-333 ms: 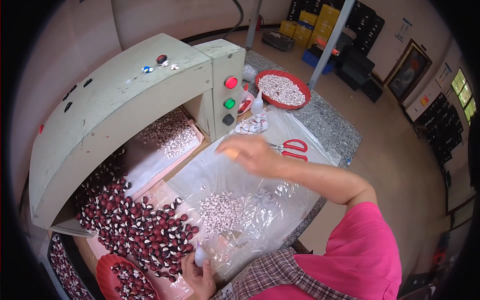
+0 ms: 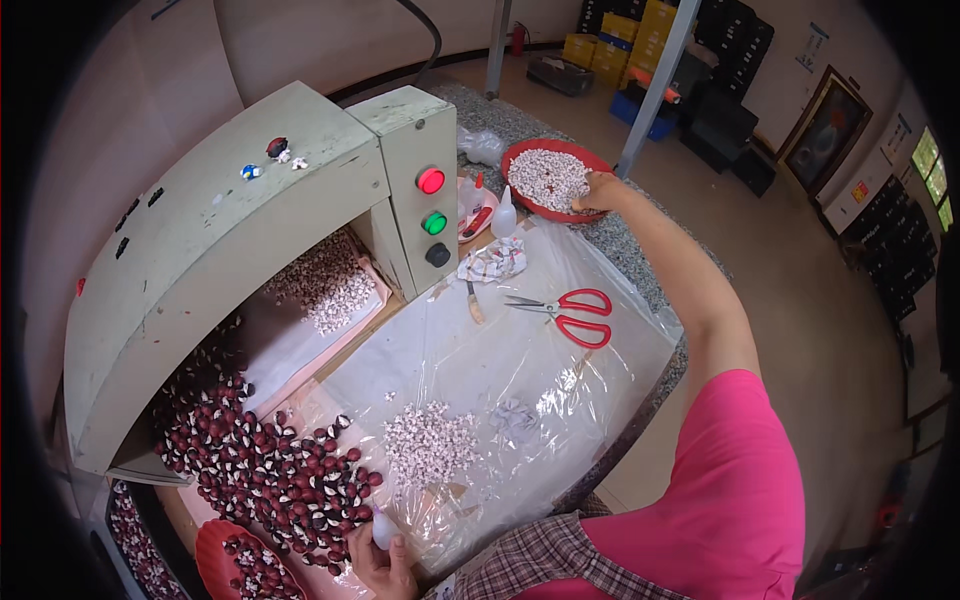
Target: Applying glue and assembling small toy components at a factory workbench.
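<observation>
My left hand [image 2: 385,568] is closed round a small white squeeze bottle [image 2: 383,530] at the near edge of the work surface. Just beyond it lies a wide spread of dark red and black round pieces with white parts [image 2: 290,480]. Stretched out to the far right, my right hand [image 2: 603,192] reaches into a red bowl [image 2: 520,200] filled with small white pieces [image 2: 548,178]. Its fingers are bent down at the bowl's right side; what they pinch, if anything, is hidden. A loose heap of the same white pieces [image 2: 430,445] lies on the plastic sheet.
A pale green arched machine [image 2: 220,200] with buttons stands at left. Red-handled scissors [image 2: 570,315], a wooden-handled tool [image 2: 474,303], a crumpled cloth [image 2: 492,262] and a second squeeze bottle [image 2: 504,215] lie mid-table. A red dish [image 2: 212,550] sits near left.
My right hand has swung away from over the middle of the table to the red bowl at the far right. My left hand still holds the bottle. The view has shifted slightly.
</observation>
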Tool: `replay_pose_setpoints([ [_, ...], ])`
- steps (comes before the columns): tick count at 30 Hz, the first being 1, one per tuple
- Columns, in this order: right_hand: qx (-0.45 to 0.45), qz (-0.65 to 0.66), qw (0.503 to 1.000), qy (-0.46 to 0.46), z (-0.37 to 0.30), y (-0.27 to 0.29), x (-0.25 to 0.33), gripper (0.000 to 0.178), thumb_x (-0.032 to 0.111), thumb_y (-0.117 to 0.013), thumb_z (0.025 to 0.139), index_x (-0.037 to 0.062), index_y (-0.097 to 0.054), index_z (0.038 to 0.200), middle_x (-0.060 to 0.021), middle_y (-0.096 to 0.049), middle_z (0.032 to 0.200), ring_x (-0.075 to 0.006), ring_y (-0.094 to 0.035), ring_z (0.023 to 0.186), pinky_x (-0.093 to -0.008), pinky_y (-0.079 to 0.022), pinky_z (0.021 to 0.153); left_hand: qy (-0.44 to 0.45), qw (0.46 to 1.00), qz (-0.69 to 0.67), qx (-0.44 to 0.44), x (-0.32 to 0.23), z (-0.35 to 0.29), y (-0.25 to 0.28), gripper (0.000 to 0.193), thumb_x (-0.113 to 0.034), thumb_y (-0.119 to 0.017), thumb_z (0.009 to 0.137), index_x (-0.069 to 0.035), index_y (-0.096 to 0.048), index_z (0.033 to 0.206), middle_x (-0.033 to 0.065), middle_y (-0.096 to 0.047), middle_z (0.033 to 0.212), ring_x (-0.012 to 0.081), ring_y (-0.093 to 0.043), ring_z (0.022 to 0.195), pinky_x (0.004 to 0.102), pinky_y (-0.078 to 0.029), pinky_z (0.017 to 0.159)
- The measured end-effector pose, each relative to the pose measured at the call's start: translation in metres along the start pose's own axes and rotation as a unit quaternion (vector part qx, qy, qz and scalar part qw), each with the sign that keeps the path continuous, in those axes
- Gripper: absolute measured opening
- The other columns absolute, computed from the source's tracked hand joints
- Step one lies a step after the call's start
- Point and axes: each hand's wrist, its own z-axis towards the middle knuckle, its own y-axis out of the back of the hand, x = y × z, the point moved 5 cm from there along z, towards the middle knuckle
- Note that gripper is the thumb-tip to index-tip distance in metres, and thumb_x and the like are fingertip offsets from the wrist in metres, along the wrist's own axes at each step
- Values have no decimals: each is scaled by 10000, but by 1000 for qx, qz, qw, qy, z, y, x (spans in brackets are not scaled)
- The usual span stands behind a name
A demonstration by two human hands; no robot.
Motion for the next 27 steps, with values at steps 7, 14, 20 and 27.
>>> replay_pose_setpoints([
  [7, 260, -21, 965, 21, 25, -24, 30, 617, 414, -810, 652, -54, -679, 1033, -214, -701, 965, -294, -703, 743, -413, -575, 648, -6, 999, 45, 5, 5, -4, 6, 331, -145, -650, 876, 63, -564, 1118, 115, -497, 1065, 224, -507, 965, 335, -412, 868],
  [14, 48, 406, 906, -107, 40, -33, 46, 695, 149, -808, 765, -21, -489, 1358, -183, -623, 1158, -214, -704, 688, -293, -585, 596, -7, 992, 112, 56, 3, -2, 2, 349, -114, -619, 883, 83, -556, 1165, 141, -498, 1089, 263, -524, 989, 370, -436, 882],
  [20, -31, 121, 980, 156, 46, -37, 61, 707, 590, -598, 835, 277, -425, 1446, -130, -281, 1547, -317, -223, 1444, -520, -247, 1148, -46, 989, 140, 25, 5, -5, 6, 383, -139, -628, 883, 80, -553, 1188, 171, -513, 1159, 284, -532, 1022, 391, -447, 888],
  [27, -7, 87, 970, 228, 54, -62, 78, 620, 541, -549, 885, 318, -400, 1443, -89, -292, 1538, -330, -216, 1440, -652, -209, 1115, -50, 983, 175, 36, -1, -4, 3, 366, -121, -629, 888, 79, -557, 1185, 177, -510, 1180, 288, -538, 1021, 385, -453, 888],
])
